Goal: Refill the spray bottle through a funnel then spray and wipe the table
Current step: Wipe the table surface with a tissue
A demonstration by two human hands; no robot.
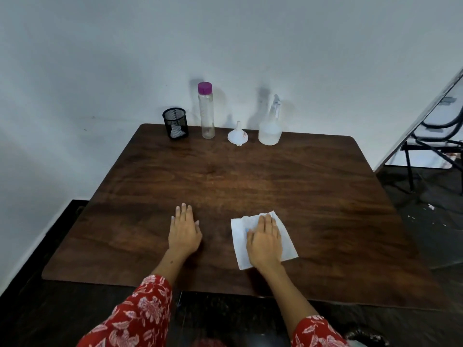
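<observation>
the right hand (pixel 264 242) is pressing a paper towel (pixel 263 240) flat-fingered on the tabletop (pixel 250 176), left hand (pixel 184 230) open, bracing; even overlapping strokes should be wiping best.

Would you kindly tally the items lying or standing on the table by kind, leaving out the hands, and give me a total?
Bottles: 2, the purple-capped bottle and the spray bottle
Funnels: 1, the white funnel
Mesh cups: 1, the black mesh cup
Paper towels: 1, the paper towel under the right hand
Total: 5
</observation>
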